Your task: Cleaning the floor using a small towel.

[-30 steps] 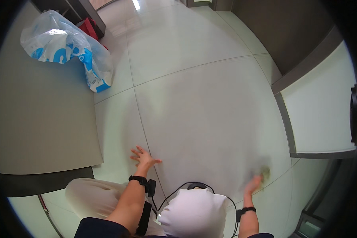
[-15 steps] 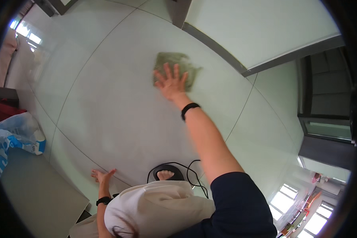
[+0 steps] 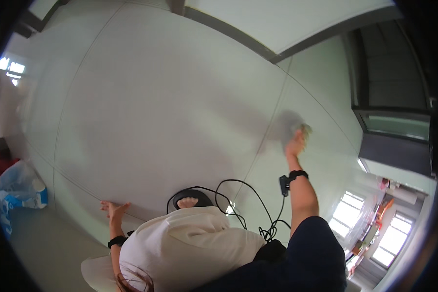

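My right hand (image 3: pixel 295 144) is stretched out to the right over the pale tiled floor, blurred by motion. Its fingers look closed around a bunched grey-green cloth (image 3: pixel 304 128), of which only a small, smeared part shows. A dark shadow lies on the tiles beside that hand. On the left, low beside my knee, my left hand (image 3: pixel 114 209) has its fingers spread and holds nothing. Whether its fingertips touch the floor I cannot tell. Black bands circle both wrists, and a small dark device with a cable hangs at the right one.
A black cable (image 3: pixel 248 184) loops over the floor between my sandalled foot (image 3: pixel 187 201) and right arm. At the left lies a blue-and-white plastic bag (image 3: pixel 22 187). A dark-trimmed white panel (image 3: pixel 297 22) borders the floor ahead, with dark furniture (image 3: pixel 392 73) at right.
My right hand has swept right and nearer to me. The cloth, spread flat under its open fingers before, is now bunched at the hand. My left hand stays spread low at the left.
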The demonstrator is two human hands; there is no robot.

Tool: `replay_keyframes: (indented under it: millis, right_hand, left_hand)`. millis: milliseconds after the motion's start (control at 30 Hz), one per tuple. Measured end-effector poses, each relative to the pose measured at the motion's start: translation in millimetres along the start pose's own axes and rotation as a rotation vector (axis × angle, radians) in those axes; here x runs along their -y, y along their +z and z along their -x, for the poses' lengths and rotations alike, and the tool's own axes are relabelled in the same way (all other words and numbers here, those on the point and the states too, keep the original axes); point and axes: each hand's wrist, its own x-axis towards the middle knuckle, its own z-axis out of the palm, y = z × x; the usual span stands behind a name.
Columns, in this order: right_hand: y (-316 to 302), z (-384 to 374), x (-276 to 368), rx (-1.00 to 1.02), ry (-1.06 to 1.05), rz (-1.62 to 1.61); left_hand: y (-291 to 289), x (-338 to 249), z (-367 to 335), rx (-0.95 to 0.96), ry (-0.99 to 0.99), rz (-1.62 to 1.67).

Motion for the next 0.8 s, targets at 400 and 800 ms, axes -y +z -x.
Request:
replay_keyframes:
  millis: [400, 800]
  right_hand:
    - [67.7, 151.6, 180.1, 0.71, -0.795, 0.423]
    - [-47.5, 40.3, -17.9, -0.031, 0.186, 0.148]
  left_hand:
    - [5.4, 31.5, -34.6, -0.017, 0.09, 0.102]
    - [13.1, -7.4, 10.2, -0.159, -0.005, 0.065]
